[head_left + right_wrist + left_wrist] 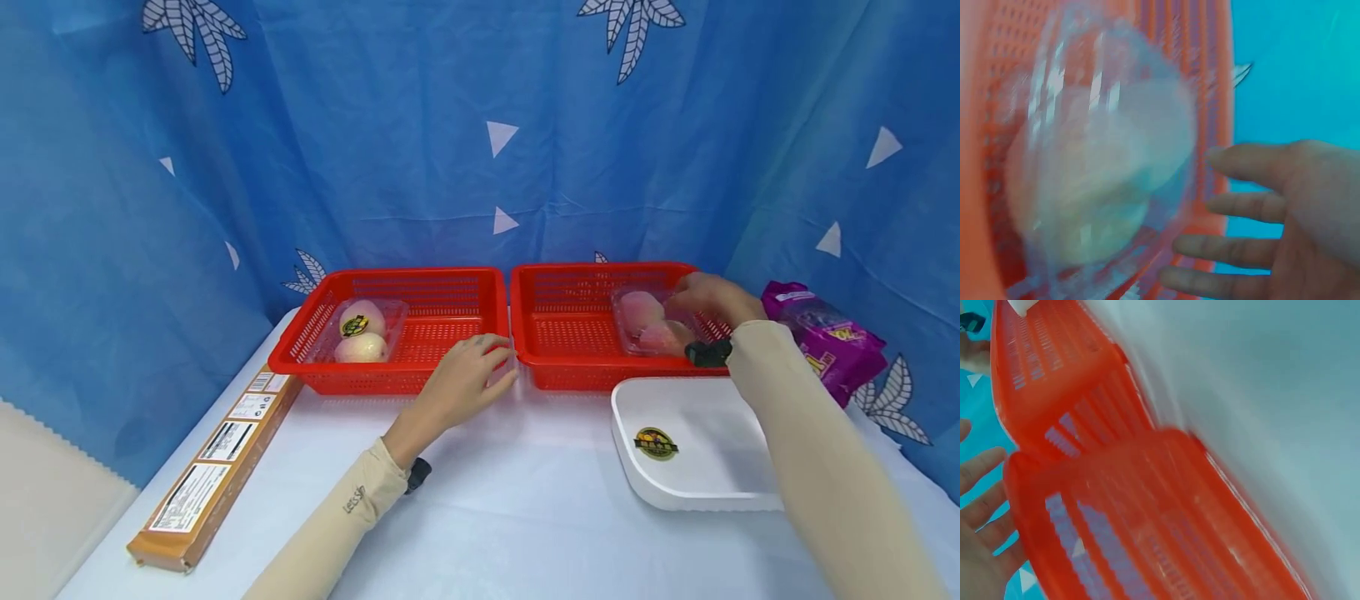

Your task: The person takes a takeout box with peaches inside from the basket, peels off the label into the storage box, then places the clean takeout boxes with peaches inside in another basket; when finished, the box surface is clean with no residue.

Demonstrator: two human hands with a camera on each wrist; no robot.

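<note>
Peach pack (643, 318) beside right hand (712, 298)

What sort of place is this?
It looks like a little curtained-off work corner, probably indoors, though I can't tell in what building. A blue patterned curtain hangs behind a white tabletop, where a left red basket and a right red basket stand.

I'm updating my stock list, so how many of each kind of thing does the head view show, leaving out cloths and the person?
Red baskets: 2
Fruit packs: 2
White tray: 1
Purple bag: 1
Long box: 1
Total: 7
</note>
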